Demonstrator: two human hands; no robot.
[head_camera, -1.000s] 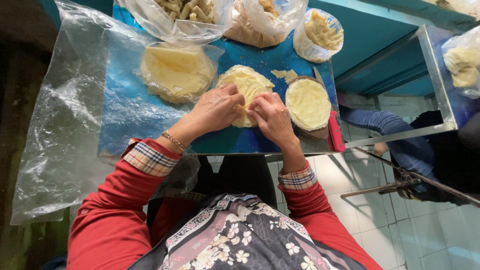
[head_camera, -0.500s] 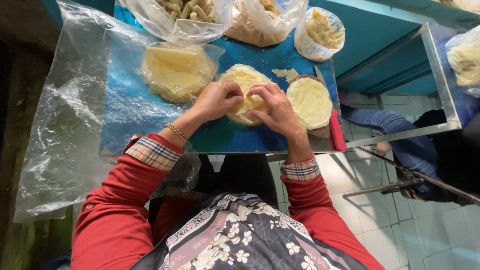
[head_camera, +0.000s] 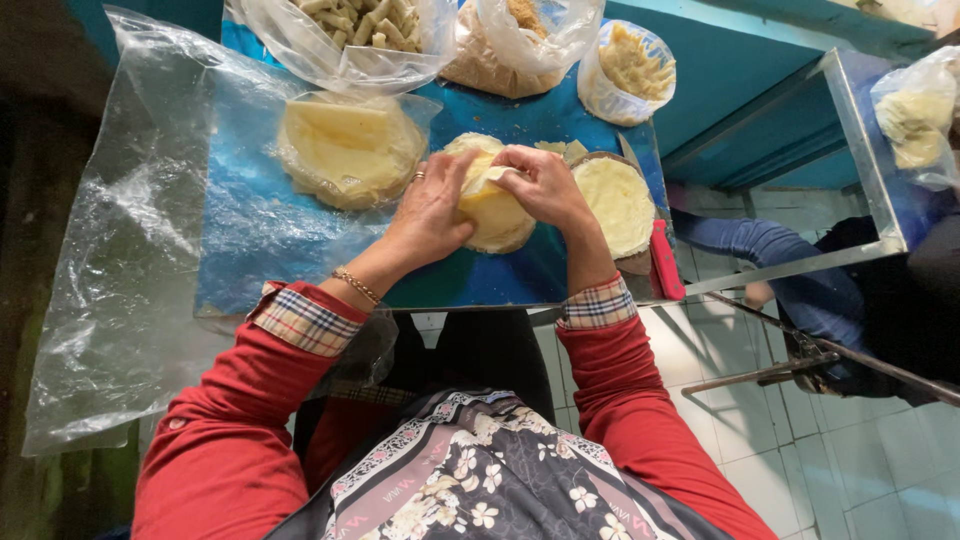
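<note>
Grip first: both hands close on one pale yellow wrapper (head_camera: 492, 208), a thin round sheet being folded over on itself. My left hand (head_camera: 432, 205) cups the near-left edge, fingers curled loosely, a ring on one finger. My right hand (head_camera: 545, 185) pinches the far-right flap between thumb and fingertips, a narrow pinch, holding the folded edge down. The wrapper lies on the blue tabletop (head_camera: 250, 230), directly under and between both hands.

Handling, as I judge it: light, soft and limp, with no stiffness of its own; it drapes wherever it is not supported. Likely tears if pulled, so hold it at the folded edge with flat fingertips rather than nails, and keep the other palm beneath or against the bulk. The surface looks slightly moist or oily, so it could slip.

Appearance: cream to butter yellow, matte, smooth, with a white crease line where the flap turns over. Whether there is filling inside I cannot tell.

Outward from the grip: just right of the right hand, a round stack of similar sheets (head_camera: 618, 200), and beyond it a red-handled tool (head_camera: 665, 262) at the table edge. Left of the left hand, another stack wrapped in clear plastic (head_camera: 350, 148). Beyond both hands, three clear bags: pale cut pieces (head_camera: 360, 25), brown crumbs (head_camera: 515, 40), yellow shreds (head_camera: 630, 65). Further left, a large loose plastic sheet (head_camera: 110, 280) hangs off the table.
</note>
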